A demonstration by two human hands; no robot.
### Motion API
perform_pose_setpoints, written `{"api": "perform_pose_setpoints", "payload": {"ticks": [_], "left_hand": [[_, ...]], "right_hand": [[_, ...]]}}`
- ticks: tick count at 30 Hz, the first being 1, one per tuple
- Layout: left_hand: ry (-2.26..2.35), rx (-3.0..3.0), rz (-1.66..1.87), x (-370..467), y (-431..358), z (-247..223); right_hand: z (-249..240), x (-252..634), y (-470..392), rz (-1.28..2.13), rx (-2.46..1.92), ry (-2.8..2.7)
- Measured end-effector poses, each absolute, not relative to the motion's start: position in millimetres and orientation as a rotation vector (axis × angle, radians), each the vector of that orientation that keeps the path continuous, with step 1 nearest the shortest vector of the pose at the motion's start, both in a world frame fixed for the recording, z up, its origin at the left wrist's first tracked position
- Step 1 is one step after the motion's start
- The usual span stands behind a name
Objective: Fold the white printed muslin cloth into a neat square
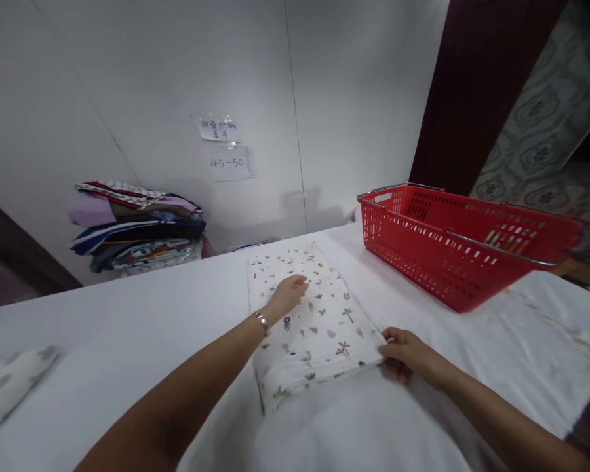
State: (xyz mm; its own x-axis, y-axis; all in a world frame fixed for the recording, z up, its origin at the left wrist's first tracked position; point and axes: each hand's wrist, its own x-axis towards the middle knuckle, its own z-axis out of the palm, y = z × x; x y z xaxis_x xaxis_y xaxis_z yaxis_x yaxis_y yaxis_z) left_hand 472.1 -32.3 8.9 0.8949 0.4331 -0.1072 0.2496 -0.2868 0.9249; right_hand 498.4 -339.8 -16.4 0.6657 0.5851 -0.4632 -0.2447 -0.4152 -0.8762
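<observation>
A folded white cloth printed with small plants and animals lies flat in front of me, its layers showing along the near edge. My left hand is over the middle of it, fingers curled together, and no fabric is bunched in them. At the cloth's near right corner, my right hand pinches the edge between thumb and fingers. Part of the right fingers is hidden under the corner.
A red plastic basket with metal handles stands at the right of the white table. Behind the table's far edge is a stack of folded fabrics. Another printed cloth lies at the left. Paper signs hang on the wall.
</observation>
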Motion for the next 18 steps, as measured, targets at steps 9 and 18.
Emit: {"api": "perform_pose_setpoints", "payload": {"ticks": [9,18], "left_hand": [[0.352,2.313,0.370,300.5,-35.7,3.3],[0.267,2.657,0.463,262.4,-101.3,-22.8]], "right_hand": [[-4.1,505.5,-335.2,0.831,-1.847,-0.284],[-3.7,505.7,-336.2,0.713,-2.058,-0.205]]}}
